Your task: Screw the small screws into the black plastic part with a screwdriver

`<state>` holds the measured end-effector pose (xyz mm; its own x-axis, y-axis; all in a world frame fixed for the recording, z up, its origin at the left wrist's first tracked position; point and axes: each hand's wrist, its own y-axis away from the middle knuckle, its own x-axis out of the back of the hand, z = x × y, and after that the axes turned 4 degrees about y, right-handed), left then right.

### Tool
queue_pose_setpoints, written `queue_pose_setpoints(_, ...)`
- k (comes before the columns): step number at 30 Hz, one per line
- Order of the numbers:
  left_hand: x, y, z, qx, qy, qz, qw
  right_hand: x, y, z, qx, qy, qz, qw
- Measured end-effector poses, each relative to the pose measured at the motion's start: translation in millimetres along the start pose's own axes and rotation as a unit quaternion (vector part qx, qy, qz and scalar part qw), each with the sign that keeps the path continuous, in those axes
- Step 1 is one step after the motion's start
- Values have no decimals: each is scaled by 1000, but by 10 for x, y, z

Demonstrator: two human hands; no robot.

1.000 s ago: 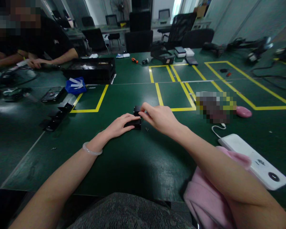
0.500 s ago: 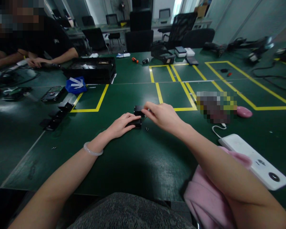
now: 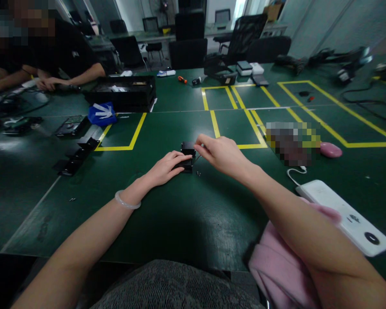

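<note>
On the green table a small black box-like part [image 3: 188,146] lies in front of me, its near half partly hidden by fingers. My left hand [image 3: 167,168] rests over that half, fingers and thumb gripping it against the tabletop. Just to the right, my right hand [image 3: 221,155] is closed in a pinch at the part's right end. From under its fingertips a thin metal rod [image 3: 197,158] slants down towards the part; its kind is too small to tell. A few tiny screws [image 3: 198,174] lie on the table just below.
More black parts [image 3: 79,159] stand in a row at left, with loose screws [image 3: 72,199] nearby. A black bin [image 3: 125,96] and blue bag [image 3: 101,115] sit beyond. At right are a white power bank [image 3: 344,216], pink cloth [image 3: 276,262] and pink oval object [image 3: 330,149]. Another person works far left.
The black part and my hands appear slightly further right, along with a small shift of the view. The left hand's hold and the right hand's pinch stay the same.
</note>
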<state>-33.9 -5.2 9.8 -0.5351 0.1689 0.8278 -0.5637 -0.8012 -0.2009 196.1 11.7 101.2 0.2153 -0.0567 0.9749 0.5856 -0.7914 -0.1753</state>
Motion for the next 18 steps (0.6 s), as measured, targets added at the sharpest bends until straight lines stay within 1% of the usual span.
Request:
queue_pose_setpoints(5,-12,-7,3,-1,5,3,1000,8,1,11,19,-11,2,1000)
queue_pose_setpoints(9,-33,-20,1,-3,12,5,1000,27,10,8,12,-12,1,1000)
queue_pose_setpoints(13,-47,-45,15,-6,15,3,1000,42,6,-1,-6,10,-6,1000)
queue_pose_setpoints(18,-35,-52,49,4,21,-1,1000,57,8,13,2,-1,-7,1000)
